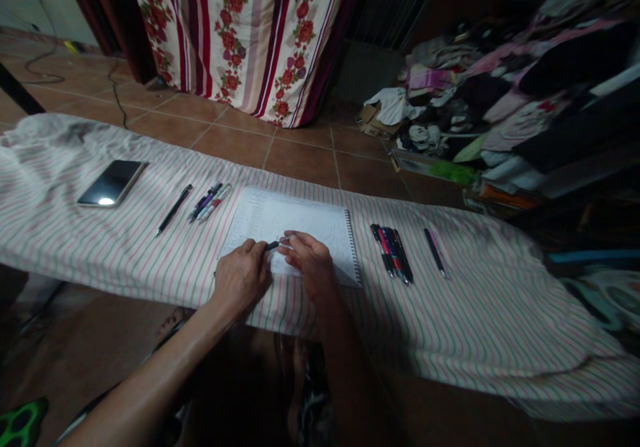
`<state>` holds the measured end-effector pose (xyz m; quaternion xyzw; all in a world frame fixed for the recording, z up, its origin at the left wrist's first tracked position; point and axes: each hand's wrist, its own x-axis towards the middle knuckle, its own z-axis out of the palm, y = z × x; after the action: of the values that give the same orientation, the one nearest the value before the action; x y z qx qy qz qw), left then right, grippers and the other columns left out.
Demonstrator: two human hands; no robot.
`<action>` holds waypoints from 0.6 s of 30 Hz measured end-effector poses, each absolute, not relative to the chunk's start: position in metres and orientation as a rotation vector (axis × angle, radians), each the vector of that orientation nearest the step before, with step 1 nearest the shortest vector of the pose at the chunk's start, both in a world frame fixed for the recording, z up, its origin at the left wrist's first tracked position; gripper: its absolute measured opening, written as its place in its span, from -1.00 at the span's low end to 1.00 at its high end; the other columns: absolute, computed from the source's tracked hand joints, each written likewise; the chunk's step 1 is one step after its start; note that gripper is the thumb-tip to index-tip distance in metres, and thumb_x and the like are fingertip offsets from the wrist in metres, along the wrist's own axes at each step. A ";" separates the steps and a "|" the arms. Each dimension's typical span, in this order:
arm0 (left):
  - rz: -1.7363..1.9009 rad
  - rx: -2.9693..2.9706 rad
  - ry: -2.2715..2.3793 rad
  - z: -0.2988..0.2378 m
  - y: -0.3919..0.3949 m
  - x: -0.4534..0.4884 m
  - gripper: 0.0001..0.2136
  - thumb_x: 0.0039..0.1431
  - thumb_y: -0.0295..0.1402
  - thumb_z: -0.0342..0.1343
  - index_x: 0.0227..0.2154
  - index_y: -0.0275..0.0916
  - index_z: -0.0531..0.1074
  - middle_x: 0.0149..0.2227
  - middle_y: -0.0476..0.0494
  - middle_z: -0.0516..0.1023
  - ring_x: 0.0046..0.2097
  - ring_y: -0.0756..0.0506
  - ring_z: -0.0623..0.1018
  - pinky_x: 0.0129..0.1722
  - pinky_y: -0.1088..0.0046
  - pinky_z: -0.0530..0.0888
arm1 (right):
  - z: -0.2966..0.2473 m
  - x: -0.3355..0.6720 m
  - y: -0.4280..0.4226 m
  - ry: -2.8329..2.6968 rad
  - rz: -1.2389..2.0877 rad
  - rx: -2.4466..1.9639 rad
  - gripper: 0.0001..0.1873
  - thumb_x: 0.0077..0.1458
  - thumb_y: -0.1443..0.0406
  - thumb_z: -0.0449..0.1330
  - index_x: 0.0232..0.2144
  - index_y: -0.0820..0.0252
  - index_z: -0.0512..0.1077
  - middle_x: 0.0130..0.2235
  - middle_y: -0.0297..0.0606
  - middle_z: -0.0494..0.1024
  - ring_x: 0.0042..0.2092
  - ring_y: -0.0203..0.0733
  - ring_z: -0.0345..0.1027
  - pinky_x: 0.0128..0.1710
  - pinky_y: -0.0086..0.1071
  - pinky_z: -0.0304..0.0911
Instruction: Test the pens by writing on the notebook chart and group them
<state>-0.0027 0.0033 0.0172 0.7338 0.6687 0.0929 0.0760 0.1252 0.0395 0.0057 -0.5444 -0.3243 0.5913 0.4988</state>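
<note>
My left hand [239, 272] is closed around a dark pen [271, 245], whose front end sticks out to the right between the fingers. Thumb and fingertips of my right hand [311, 257] pinch a small, shiny pen tip [284, 239] close to that end; whether the two parts still touch is too small to tell. Both hands are over the lower part of an open spiral notebook [300, 215] with writing on its page. The rest of the pen is hidden inside my left hand.
Left of the notebook lie several pens [209, 201], a single black pen [174, 209] and a phone [112, 183]. On the right are more pens [393, 253] and one dark pen [435, 252]. A striped cloth [475, 320] covers the long surface. Clothes [500, 93] are heaped beyond.
</note>
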 end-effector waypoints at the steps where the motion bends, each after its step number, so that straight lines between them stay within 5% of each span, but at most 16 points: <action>1: 0.281 2.200 2.004 0.017 0.003 -0.003 -0.73 0.25 -0.31 -0.24 -0.19 -0.19 0.36 -0.29 -0.09 0.46 -0.32 -0.09 0.50 -0.45 0.42 0.27 | 0.006 0.125 0.040 -0.782 1.433 -1.312 -0.81 -0.09 0.27 0.21 -0.36 0.24 0.46 -0.37 -0.26 0.55 -0.43 -0.35 0.46 -0.56 -0.60 0.22; 18: 0.228 2.191 2.016 0.018 0.003 -0.003 -0.71 0.25 -0.28 -0.25 -0.19 -0.19 0.36 -0.28 -0.10 0.47 -0.31 -0.08 0.50 -0.45 0.44 0.27 | 0.003 0.131 0.042 -0.792 1.396 -1.351 -0.76 -0.08 0.22 0.18 -0.32 0.22 0.45 -0.29 -0.22 0.55 -0.37 -0.31 0.48 -0.56 -0.58 0.23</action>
<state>-0.0027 0.0026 0.0185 0.7315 0.6731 0.0761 0.0777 0.1311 0.0424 0.0034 -0.5582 -0.3272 0.5768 0.4987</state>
